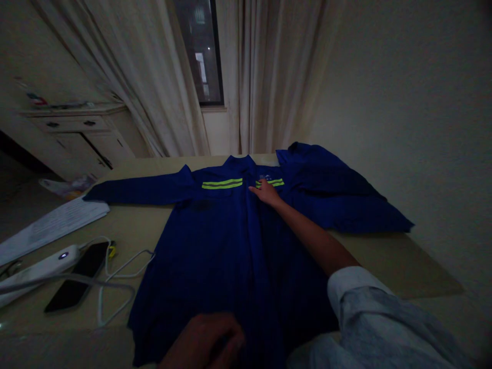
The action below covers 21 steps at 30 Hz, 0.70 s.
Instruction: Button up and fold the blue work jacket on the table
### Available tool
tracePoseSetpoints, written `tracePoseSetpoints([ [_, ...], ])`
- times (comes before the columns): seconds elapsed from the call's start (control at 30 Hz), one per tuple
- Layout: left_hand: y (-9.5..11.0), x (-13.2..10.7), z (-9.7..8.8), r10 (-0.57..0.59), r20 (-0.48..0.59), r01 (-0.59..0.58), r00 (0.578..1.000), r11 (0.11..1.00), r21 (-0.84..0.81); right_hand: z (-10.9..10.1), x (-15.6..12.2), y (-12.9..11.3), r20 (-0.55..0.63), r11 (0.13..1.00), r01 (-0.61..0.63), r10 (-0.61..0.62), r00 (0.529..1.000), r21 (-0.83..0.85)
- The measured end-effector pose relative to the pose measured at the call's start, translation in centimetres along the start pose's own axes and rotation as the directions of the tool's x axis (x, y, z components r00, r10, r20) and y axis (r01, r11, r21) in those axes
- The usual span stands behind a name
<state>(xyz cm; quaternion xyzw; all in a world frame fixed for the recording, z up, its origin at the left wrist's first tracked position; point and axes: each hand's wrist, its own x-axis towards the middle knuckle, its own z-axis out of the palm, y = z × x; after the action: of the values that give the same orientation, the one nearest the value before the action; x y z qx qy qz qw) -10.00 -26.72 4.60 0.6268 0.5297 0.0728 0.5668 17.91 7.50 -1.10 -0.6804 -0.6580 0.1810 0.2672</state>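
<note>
A dark blue long-sleeved work jacket [215, 241] lies front up, its collar toward the far table edge. Yellow-green reflective strips [222, 183] cross its chest. One sleeve stretches out to the left; the cloth on the right is bunched and folded over. My right hand [266, 193] reaches up the jacket and touches the chest by the right strip, thumb and finger apart, just right of the front placket. Close to the camera, my left hand [209, 338] is curled over the lower part of the jacket. It is dim, and what its fingers hold, if anything, is hidden.
On the left of the table [403, 261] lie printed papers [57, 223], a white power strip [42, 269], a black phone [79, 277] and a looped white cable [123, 274]. Curtains [265, 77] hang behind; a cabinet [84, 133] stands at the far left.
</note>
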Motion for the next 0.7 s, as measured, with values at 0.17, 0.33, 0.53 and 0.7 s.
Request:
tracePoseSetpoints([
  [0.17, 4.7, 6.8, 6.7, 0.205, -0.289, -0.013, 0.935, 0.835, 0.550, 0.6, 0.2, -1.7, 0.011, 0.998, -0.069, 0.069, 0.998, -0.001],
  [0.33, 5.2, 7.1, 7.2, 0.222, -0.304, 0.036, 0.926, 0.753, 0.657, 1.2, 1.4, -3.5, -0.084, 0.983, -0.146, 0.156, 0.984, 0.116],
  [0.53, -0.5, 5.2, 4.7, 0.187, -0.324, -0.219, 0.927, 0.974, -0.064, 3.6, -0.2, -6.2, 0.128, 0.934, 0.158, -0.208, 0.970, 0.322],
  [0.7, -5.1, 2.8, 6.9, 0.009, -0.203, -0.071, 0.979, 0.952, -0.299, 4.6, -2.1, -5.7, 0.163, 0.926, 0.241, -0.296, 0.941, 0.291],
])
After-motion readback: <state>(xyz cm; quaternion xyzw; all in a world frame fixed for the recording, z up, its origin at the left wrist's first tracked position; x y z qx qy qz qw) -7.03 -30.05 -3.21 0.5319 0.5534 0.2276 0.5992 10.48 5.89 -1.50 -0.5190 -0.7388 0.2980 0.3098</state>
